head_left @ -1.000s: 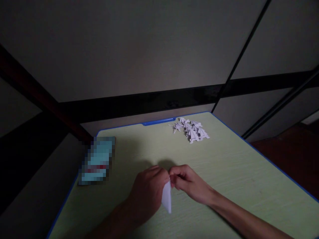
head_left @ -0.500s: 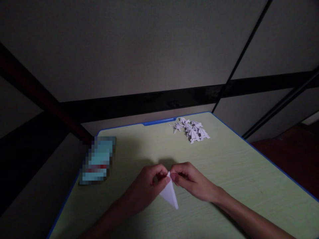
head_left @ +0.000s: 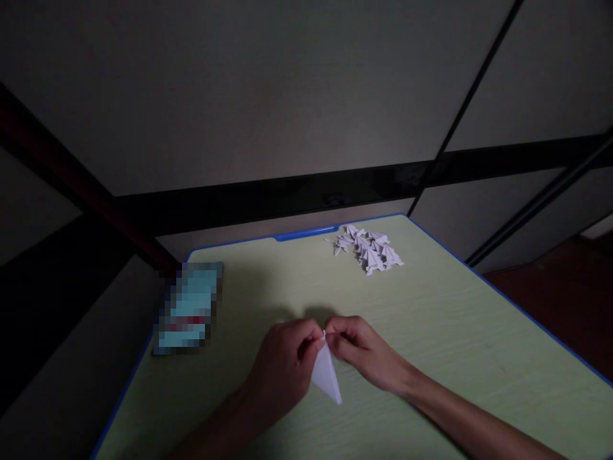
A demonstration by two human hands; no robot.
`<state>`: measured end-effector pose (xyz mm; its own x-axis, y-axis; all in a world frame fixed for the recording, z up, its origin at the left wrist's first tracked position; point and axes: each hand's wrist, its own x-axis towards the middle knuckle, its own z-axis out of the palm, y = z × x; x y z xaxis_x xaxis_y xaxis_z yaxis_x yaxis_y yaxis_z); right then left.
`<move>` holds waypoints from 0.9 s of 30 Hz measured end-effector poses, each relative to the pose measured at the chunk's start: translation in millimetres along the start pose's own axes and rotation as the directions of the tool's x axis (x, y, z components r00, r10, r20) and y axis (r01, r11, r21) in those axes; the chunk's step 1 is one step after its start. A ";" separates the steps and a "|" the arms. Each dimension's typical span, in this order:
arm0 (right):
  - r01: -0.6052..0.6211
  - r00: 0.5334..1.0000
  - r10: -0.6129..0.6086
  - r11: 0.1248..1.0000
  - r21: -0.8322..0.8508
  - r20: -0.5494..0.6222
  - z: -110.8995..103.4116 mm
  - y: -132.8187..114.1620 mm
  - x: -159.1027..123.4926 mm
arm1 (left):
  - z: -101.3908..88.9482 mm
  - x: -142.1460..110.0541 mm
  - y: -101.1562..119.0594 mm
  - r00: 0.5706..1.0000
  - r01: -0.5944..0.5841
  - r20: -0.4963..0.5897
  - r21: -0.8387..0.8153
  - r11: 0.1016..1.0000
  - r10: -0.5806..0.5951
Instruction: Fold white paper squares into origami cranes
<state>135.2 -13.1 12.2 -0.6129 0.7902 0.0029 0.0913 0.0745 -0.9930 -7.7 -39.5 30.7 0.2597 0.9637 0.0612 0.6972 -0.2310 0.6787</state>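
Observation:
A folded white paper (head_left: pixel 327 375), narrowing to a point toward me, hangs between my two hands above the table. My left hand (head_left: pixel 290 351) pinches its upper end between thumb and forefinger. Close against it, my right hand (head_left: pixel 353 344) has its thumb and fingers closed on the same top tip, so the tip is mostly covered. Farther back lies a cluster of folded white paper figures (head_left: pixel 372 250), several of them touching or overlapping.
The pale green table (head_left: pixel 454 332) has a blue rim and a blue tray strip (head_left: pixel 306 234) at its back edge. A blurred light-blue flat item (head_left: pixel 191 306) lies at the left edge. A panelled cabinet wall (head_left: pixel 278 102) stands directly behind the table.
My left hand has turned slightly and both hands have drawn closer at the paper's tip. Less of the paper's left side shows. The figures at the back have not moved.

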 end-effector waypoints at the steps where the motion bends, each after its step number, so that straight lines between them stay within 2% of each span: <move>1: 0.001 1.000 -0.001 1.000 -0.011 0.016 -1.2 -0.2 -0.1 | 0.0 0.2 -0.9 1.000 0.002 0.007 -0.011 1.000 -0.001; 7: 0.032 0.995 -0.022 0.994 -0.103 0.092 -8.3 -2.7 -2.8 | 1.3 0.0 -4.2 0.999 0.018 0.031 -0.044 0.999 -0.017; 11: 0.005 0.999 -0.004 0.999 -0.036 0.035 -4.1 -0.9 -2.1 | 2.4 -2.4 -1.7 1.000 -0.002 -0.003 0.014 1.000 0.002; 15: -0.018 1.000 0.019 0.994 0.107 -0.009 2.0 3.3 0.6 | 3.9 -5.2 -1.1 0.992 -0.090 -0.073 0.136 0.987 0.101; 17: -0.014 1.000 0.016 0.993 0.114 -0.022 2.4 4.6 1.2 | 4.1 -4.6 -2.3 0.991 -0.094 -0.084 0.102 0.990 0.103; 18: -0.003 0.999 0.006 0.996 0.092 -0.034 1.7 4.7 1.1 | 3.7 -3.4 -3.2 0.995 -0.070 -0.073 0.031 0.997 0.072; 20: 0.030 0.998 -0.029 0.999 0.020 -0.053 -1.0 4.0 0.5 | 2.1 0.5 -5.3 1.000 0.022 0.017 -0.195 0.981 -0.019; 23: 0.062 0.997 -0.065 0.995 -0.073 -0.040 -5.2 1.1 -0.7 | -1.5 7.8 -8.7 0.967 0.202 0.238 -0.496 0.845 -0.092; 27: 0.070 0.997 -0.073 0.985 -0.157 -0.010 -7.4 -2.3 -0.7 | -4.0 12.4 -13.5 0.907 0.364 0.405 -0.608 0.706 -0.120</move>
<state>141.3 -9.4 15.3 -0.6104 0.7884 0.0764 0.1703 0.2248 -0.9594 -16.6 -23.9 25.3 0.4223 0.8474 -0.3219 0.1807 0.2693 0.9460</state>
